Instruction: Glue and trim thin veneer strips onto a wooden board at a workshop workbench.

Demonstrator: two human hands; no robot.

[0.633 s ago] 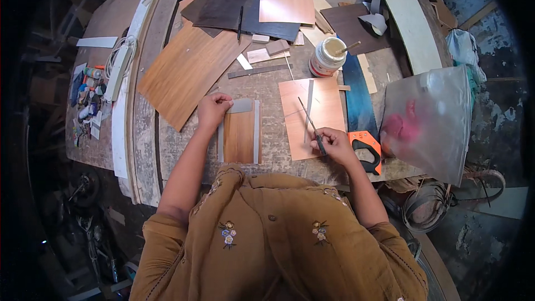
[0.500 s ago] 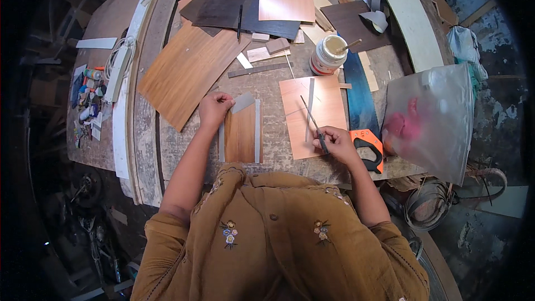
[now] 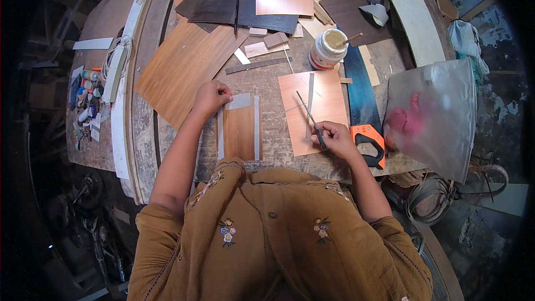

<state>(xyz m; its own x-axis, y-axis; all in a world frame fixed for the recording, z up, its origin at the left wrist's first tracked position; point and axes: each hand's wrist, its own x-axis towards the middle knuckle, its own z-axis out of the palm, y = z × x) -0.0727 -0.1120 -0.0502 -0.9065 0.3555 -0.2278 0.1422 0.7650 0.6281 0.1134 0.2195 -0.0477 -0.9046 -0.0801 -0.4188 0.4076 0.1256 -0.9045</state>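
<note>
My left hand (image 3: 213, 98) pinches the left end of a short grey strip (image 3: 239, 101), which lies across the top of a small brown wood-grain panel (image 3: 238, 131). Grey bands (image 3: 257, 128) run down both sides of that panel. In my right hand (image 3: 336, 138) is a slim pair of dark scissors (image 3: 310, 114), blades pointing away from me; the fingers partly hide the handles. Below the blades lies a pinkish wood-grain sheet (image 3: 326, 100) with a dark grey strip (image 3: 310, 89) on it.
An open white jar (image 3: 327, 50) with a stick in it stands beyond the pinkish sheet. Right of it lie a handsaw (image 3: 367, 147) with an orange handle and a clear plastic bag (image 3: 429, 117). Wood-grain sheets (image 3: 189, 67) and small blocks (image 3: 276, 39) cover the far side.
The grey strip has swung from a tilt to lie nearly level along the panel's top edge, my left hand still on its end. My right hand keeps its place with the scissors.
</note>
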